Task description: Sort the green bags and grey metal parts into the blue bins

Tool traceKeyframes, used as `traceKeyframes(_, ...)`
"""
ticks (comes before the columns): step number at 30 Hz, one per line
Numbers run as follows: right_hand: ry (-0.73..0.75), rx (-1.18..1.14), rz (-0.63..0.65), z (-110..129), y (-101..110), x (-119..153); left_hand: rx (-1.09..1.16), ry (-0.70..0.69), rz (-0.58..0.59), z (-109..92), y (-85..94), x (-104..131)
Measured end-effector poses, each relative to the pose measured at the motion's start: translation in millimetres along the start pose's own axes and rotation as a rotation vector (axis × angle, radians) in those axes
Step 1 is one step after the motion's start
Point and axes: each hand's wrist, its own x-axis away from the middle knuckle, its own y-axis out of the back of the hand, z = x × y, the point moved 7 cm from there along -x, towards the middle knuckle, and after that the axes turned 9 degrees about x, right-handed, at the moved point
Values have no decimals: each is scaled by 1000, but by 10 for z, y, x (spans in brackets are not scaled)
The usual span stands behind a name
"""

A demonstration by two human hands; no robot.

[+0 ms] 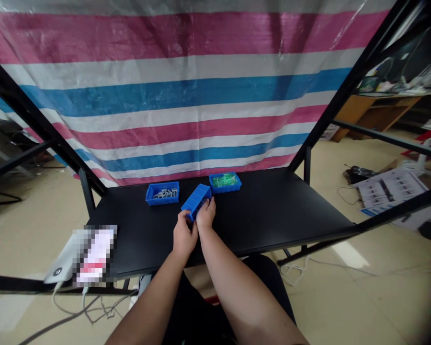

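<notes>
My left hand (185, 233) grips the near left end of a blue bin (197, 199), its thumb on the rim. My right hand (206, 213) is at the bin's right side, fingers against the opening. The bin is tilted, its opening turned to the right, and its contents are mostly hidden by my right hand. To the left stands a second blue bin (162, 200) holding small metal parts (166, 193). Just behind and right of the tilted bin, a third blue bin (225, 189) holds green pieces (224, 180).
The bins are on a black table (266, 211) within a black metal frame. A striped sheet (197, 91) hangs behind it. At the left front corner lie a white device (66, 258) and a blurred-out screen (96, 254), with cables hanging down.
</notes>
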Motion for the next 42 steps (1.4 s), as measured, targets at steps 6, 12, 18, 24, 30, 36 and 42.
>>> traceKeyframes(6,54,84,27,49,-46,11,21,54,-22,68,0,14)
traceKeyframes(12,86,142,61,63,-79,6,22,52,-26,57,-1,13)
traceKeyframes(18,104,182,99,116,-104,18,-3,64,-27,46,17,9)
traceKeyframes(24,120,197,115,150,-97,37,6,65,-18,34,16,5)
traceKeyframes(30,133,205,138,177,-86,56,-7,54,-17,25,19,8)
traceKeyframes(36,174,215,171,178,-89,66,-22,32,-20,20,18,15)
traceKeyframes(42,258,281,222,215,-82,93,-24,25,-24,25,3,5)
